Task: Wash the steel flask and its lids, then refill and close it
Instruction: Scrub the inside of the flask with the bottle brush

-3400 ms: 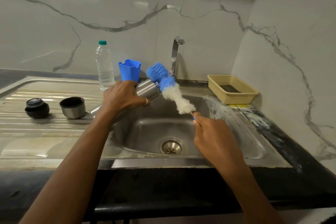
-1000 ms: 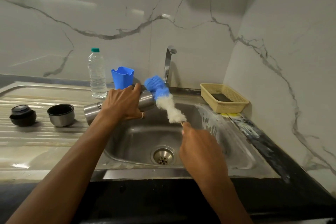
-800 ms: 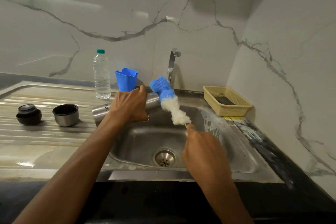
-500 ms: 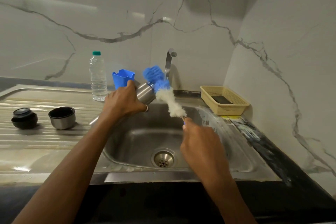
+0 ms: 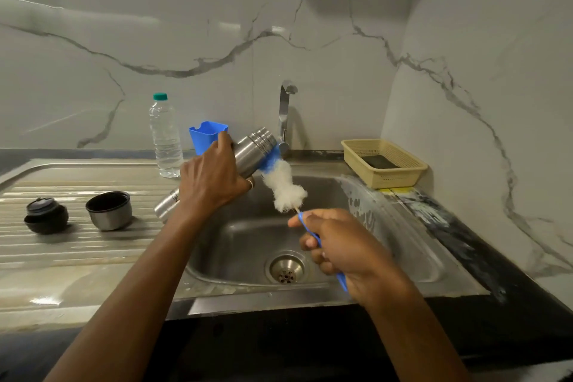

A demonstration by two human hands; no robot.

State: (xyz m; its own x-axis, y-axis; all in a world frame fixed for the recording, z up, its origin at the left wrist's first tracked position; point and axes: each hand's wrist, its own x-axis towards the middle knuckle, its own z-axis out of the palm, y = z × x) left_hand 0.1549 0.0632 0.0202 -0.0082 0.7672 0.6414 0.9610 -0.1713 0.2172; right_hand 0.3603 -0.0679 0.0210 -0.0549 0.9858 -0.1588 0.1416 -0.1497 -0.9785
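My left hand grips the steel flask by its body and holds it tilted above the sink, mouth up and to the right. My right hand holds the blue handle of a bottle brush. Its white fluffy bristles and a bit of blue lie against the flask's neck, just under the mouth. On the draining board stand the black inner lid and the steel cup lid, open side up.
A clear water bottle with a green cap and a blue plastic cup stand behind the flask. The tap rises at the back of the sink. A beige basket sits at the back right. Marble walls close the corner.
The flask's mouth has tipped further up. The brush's blue head, which stood above the mouth, is now mostly hidden behind the neck. My right hand has dropped lower on the handle.
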